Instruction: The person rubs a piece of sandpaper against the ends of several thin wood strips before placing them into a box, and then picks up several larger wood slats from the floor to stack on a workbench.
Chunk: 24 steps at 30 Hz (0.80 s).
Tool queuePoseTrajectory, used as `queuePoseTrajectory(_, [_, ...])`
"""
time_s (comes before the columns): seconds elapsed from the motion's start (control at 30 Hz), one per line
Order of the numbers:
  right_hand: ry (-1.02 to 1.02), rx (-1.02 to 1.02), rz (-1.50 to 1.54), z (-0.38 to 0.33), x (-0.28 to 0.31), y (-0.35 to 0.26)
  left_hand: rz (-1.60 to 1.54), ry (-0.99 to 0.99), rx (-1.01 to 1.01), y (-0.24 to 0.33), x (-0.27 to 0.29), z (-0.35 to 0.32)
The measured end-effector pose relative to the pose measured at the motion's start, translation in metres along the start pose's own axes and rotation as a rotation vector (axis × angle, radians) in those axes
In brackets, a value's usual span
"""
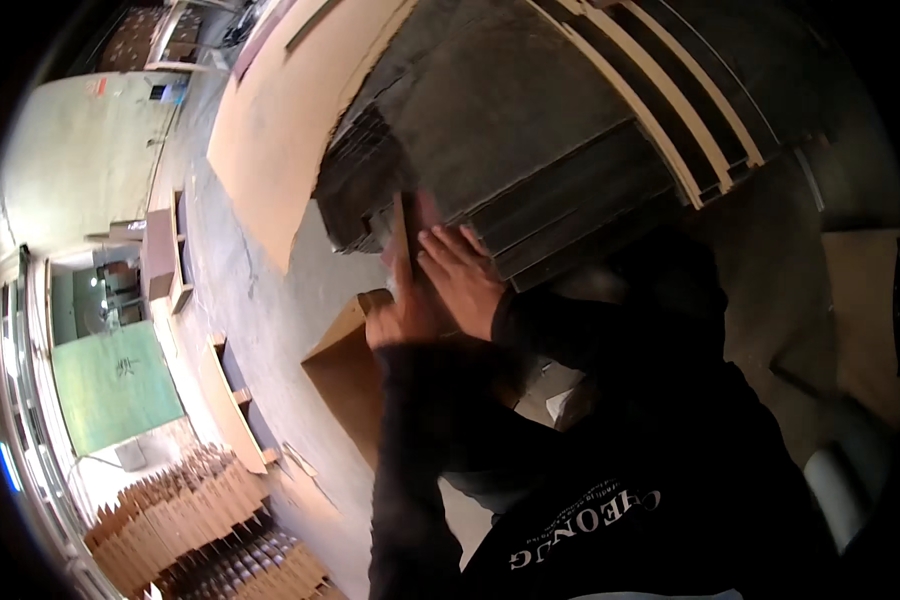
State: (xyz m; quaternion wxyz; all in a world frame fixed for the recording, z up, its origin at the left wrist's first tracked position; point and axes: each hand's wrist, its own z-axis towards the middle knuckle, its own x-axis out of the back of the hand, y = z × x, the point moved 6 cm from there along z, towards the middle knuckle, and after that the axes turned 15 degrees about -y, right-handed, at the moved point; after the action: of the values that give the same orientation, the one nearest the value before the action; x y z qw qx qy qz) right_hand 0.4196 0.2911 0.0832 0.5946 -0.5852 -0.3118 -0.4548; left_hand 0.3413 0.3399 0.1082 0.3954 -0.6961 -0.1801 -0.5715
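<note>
My left hand [398,318], somewhat blurred, is closed at the lower end of a narrow brown strip [403,232] that looks like cardboard. Close beside it, my right hand [462,280] lies with fingers stretched out on a pinkish surface [426,210], only partly visible. Just beyond the right fingertips is a stack of dark flat sheets [570,200]. Further left, a smaller dark layered pile [360,190] shows rough edges. A brown cardboard piece [345,365] stands below my left hand, partly hidden by my sleeve.
A large tan sheet [280,130] leans across the far left. Long pale strips [660,110] border the dark stack at the right. Bundles of notched cardboard [180,510] stand at the lower left, near a green panel [120,385]. A tan board [863,320] is at the right edge.
</note>
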Motion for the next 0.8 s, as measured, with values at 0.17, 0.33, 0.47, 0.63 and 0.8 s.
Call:
queuePoseTrajectory(0.17, [0.016, 0.032, -0.033, -0.001, 0.006, -0.002, -0.037, -0.044, -0.027, -0.009, -0.008, 0.019])
queuePoseTrajectory(0.33, [-0.058, -0.019, 0.010, 0.001, -0.007, 0.007, -0.103, -0.107, -0.023, -0.003, -0.029, -0.034])
queuePoseTrajectory(0.47, [0.020, -0.007, -0.036, -0.001, -0.005, 0.002, -0.089, -0.199, 0.077, -0.001, -0.009, 0.026])
queuePoseTrajectory(0.63, [0.043, 0.026, 0.029, 0.005, -0.003, -0.009, 0.028, -0.196, 0.127, -0.008, 0.008, 0.005])
queuePoseTrajectory(0.8, [0.017, -0.012, 0.083, 0.003, -0.013, 0.009, -0.294, -0.134, -0.033, -0.006, 0.004, -0.034])
